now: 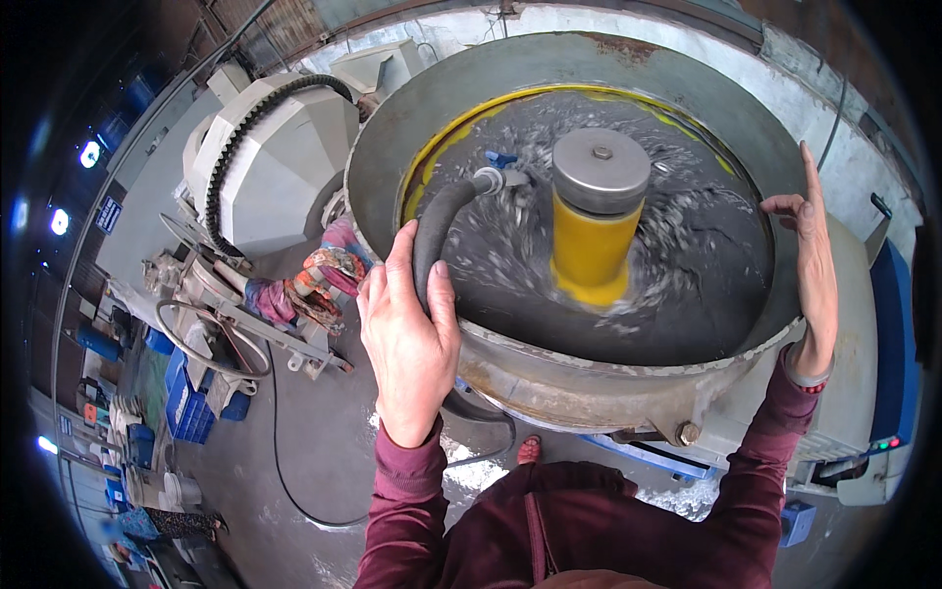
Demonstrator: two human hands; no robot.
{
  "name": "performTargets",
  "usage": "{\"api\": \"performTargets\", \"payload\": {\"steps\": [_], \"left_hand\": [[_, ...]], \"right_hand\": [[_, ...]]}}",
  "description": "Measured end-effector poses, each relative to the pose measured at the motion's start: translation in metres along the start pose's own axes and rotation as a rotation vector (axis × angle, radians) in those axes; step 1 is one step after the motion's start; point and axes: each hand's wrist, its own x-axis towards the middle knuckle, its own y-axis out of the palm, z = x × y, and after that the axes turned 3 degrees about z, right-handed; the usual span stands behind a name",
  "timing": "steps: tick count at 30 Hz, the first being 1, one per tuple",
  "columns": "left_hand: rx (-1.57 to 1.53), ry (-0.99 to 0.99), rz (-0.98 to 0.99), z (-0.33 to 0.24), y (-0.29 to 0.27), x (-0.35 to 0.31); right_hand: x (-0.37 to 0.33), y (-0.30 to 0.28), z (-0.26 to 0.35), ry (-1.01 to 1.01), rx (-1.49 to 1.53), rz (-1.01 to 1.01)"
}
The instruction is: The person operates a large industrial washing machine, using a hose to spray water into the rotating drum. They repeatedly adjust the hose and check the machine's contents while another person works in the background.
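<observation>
A wide round metal tub point(589, 49) stands in front of me, holding small grey pieces that look blurred as if in motion. From its middle rises a yellow column point(589, 245) with a silver cap point(601, 162) and a bolt on top. My left hand point(412, 339) grips a thick dark hose point(442, 221) at the near left rim, thumb and fingers on either side of it. The hose ends inside the tub at a fitting with a blue valve handle point(500, 158). At the right rim rests my right hand point(812, 231), fingers stretched and apart, some reaching over the inner wall.
Left of the tub sits a pale faceted machine point(280, 147) with a black ribbed conduit. Colourful rags point(329, 280) hang beside the rim. A blue crate point(191, 398) and a thin cable point(285, 471) lie on the floor. Another person point(147, 525) is at the far lower left.
</observation>
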Motion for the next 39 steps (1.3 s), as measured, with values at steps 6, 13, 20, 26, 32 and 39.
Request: {"api": "performTargets", "payload": {"steps": [6, 13, 20, 26, 32, 39], "left_hand": [[0.002, -0.01, 0.002, -0.0015, -0.0012, -0.0001], [-0.002, -0.024, -0.001, -0.0008, -0.0015, -0.0004], [-0.014, -0.023, -0.003, -0.0021, -0.0014, -0.0004], [-0.002, -0.023, 0.001, -0.0029, -0.0017, 0.0001], [0.005, -0.009, 0.002, -0.0041, -0.002, 0.0003], [0.002, -0.005, 0.011, -0.0033, -0.0025, 0.0008]], "right_hand": [[0.0, -0.0005, 0.0007, -0.015, 0.003, 0.025], [-0.0006, 0.0013, 0.0043, -0.011, -0.003, 0.012], [-0.0014, 0.001, 0.0029, -0.012, -0.001, -0.001], [-0.0021, 0.0, 0.007, -0.025, 0.002, 0.023], [-0.0027, 0.0003, 0.0048, 0.004, 0.038, -0.004], [-0.0015, -0.0005, 0.0023, -0.033, 0.057, -0.008]]}}
